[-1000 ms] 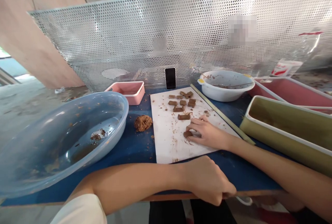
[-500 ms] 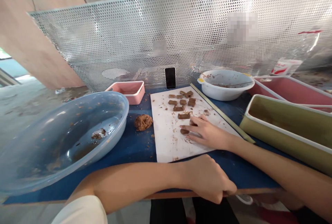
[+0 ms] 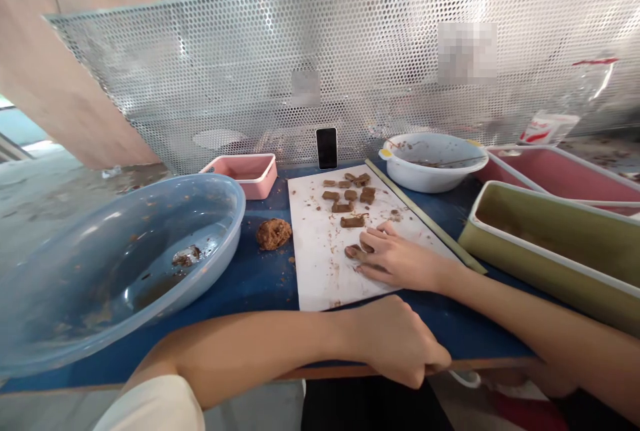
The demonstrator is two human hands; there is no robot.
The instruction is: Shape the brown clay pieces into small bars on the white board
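Observation:
My right hand (image 3: 400, 261) is over the white board (image 3: 320, 284), its fingers closed around a small brown clay-like piece (image 3: 367, 246). Touching the fingertips is another dark brown piece (image 3: 352, 252). Just beyond them lies a short brown roll (image 3: 353, 222), with several similar blocks (image 3: 343, 207) farther back on the board. My left hand (image 3: 400, 344) is curled into a fist at the table's front edge; its palm side is hidden. A rough brown lump (image 3: 273, 234) sits on the blue table left of the board.
A big blue basin (image 3: 220, 278) takes up the left side. Behind are a pink box (image 3: 263, 189), a phone (image 3: 327, 148) and a white basin (image 3: 425, 181). A pale stick (image 3: 425, 218) lies along the board's right edge, near a green trough (image 3: 540, 261). A perforated metal screen (image 3: 225, 78) stands behind.
My right hand's fingers have drawn closer together around the brown piece. The left fist stays in place. The whole view has shifted slightly.

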